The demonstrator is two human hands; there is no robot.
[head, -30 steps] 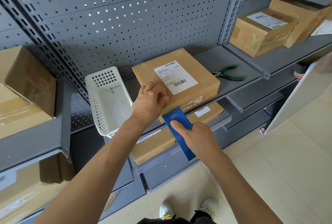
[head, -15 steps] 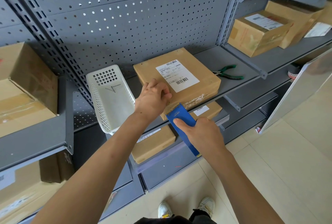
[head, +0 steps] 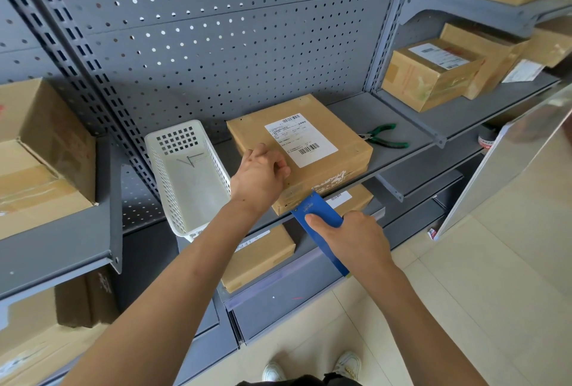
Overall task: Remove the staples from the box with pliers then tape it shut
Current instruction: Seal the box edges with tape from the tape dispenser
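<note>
A: Since the earlier frame, what has shifted?
B: Slightly lower now, the blue tape dispenser (head: 318, 224) sits at the near edge of the box (head: 301, 150), which lies on the grey shelf (head: 399, 113).

A: How are the hands placed?
B: Right hand (head: 356, 240) grips the dispenser; left hand (head: 261, 176), fingers curled, presses the box's near corner.

A: Good technique?
B: Probably a firm hold-down and a straight pull. Pliers (head: 385, 136) lie beside the box.

A: Legible writing?
B: Shipping label (head: 301, 139): barcodes only; text too small.

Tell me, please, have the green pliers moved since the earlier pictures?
No. The green pliers lie on the shelf just right of the labelled box, as before.
</note>
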